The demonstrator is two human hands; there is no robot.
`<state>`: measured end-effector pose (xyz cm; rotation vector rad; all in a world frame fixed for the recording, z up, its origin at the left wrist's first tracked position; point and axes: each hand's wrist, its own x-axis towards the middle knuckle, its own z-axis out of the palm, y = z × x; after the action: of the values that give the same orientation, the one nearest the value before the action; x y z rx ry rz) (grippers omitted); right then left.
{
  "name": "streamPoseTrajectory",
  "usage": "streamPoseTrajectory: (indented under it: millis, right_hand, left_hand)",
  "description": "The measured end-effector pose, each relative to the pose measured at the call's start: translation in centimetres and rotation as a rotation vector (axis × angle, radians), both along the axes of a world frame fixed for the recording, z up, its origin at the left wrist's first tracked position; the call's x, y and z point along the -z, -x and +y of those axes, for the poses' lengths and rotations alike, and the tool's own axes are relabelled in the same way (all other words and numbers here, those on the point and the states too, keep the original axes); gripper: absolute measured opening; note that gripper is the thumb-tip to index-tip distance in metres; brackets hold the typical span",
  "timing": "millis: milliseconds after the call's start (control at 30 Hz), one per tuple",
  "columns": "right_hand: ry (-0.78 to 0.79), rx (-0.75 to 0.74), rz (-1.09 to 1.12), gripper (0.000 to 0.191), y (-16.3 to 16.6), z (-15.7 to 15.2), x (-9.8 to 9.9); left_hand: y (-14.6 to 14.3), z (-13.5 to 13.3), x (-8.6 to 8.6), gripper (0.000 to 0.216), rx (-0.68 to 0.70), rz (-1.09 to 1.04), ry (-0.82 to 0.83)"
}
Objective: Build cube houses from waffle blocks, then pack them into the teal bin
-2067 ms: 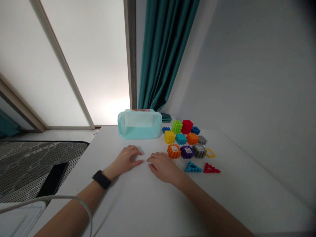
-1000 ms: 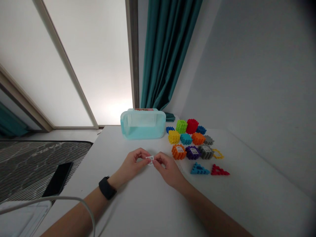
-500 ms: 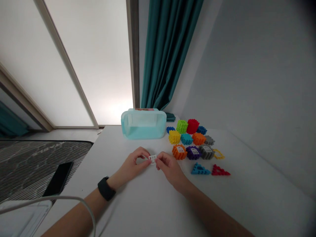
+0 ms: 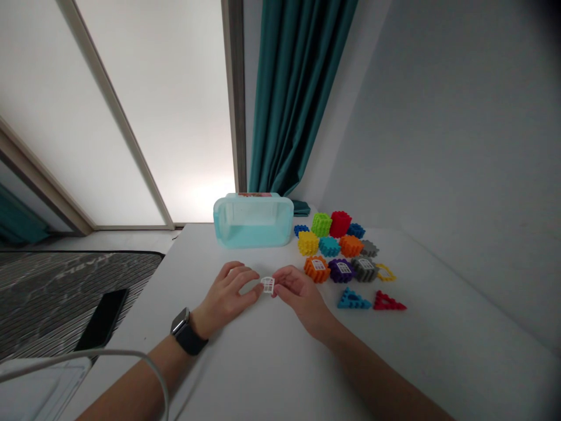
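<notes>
My right hand [image 4: 302, 299] seems to pinch the white tag [image 4: 267, 285]; my left hand [image 4: 227, 293] lies open just beside it. Light, thin: grip its edges.

A small white plastic piece [image 4: 267, 285] sits between the two hands. It is flat, with thin bars and little square holes, like a tiny window with a round top. It stands a bit tilted. The right hand [image 4: 302, 298] holds it with its fingers. The left hand [image 4: 228, 297] is just beside it, with its fingers spread a little. Below them is the white desk [image 4: 258, 374].
</notes>
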<state>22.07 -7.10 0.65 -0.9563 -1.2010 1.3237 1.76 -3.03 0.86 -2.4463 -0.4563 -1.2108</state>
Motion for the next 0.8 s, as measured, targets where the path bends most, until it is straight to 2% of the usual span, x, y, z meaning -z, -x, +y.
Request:
streamPoseTrajectory:
  millis: [100, 167, 300, 433, 500, 633, 800]
  right_hand:
    - [0.024, -0.008, -0.009, 0.031, 0.1, 0.0, -0.2]
    - [0.015, 0.017, -0.028, 0.03, 0.1, 0.1, 0.0]
    - [-0.059, 0.106, -0.079, 0.024, -0.1, 0.6, 0.9]
    - [-0.105, 0.126, -0.126, 0.02, -0.4, 0.9, 1.6]
    - [-0.111, 0.121, -0.139, 0.019, -0.5, 0.8, 1.7]
    - [-0.123, 0.092, -0.173, 0.021, -0.3, 0.6, 1.7]
    - [-0.121, 0.067, -0.18, 0.026, 0.0, 0.4, 1.7]
  left_hand:
    - [-0.2, -0.3, -0.3, 0.014, 0.001, 0.056, -0.1]
    - [-0.4, -0.5, -0.4, 0.013, -0.002, 0.085, -0.094]
    - [-0.6, -0.5, -0.3, 0.014, -0.008, 0.073, 0.082]
    - [-0.6, -0.4, 0.0, 0.015, 0.004, -0.005, 0.259]
    - [-0.6, -0.3, 0.0, 0.015, 0.016, -0.025, 0.299]
    - [-0.7, -0.4, -0.1, 0.029, 0.023, -0.023, 0.357]
    - [-0.9, -0.5, 0.0, 0.026, 0.028, 0.056, 0.372]
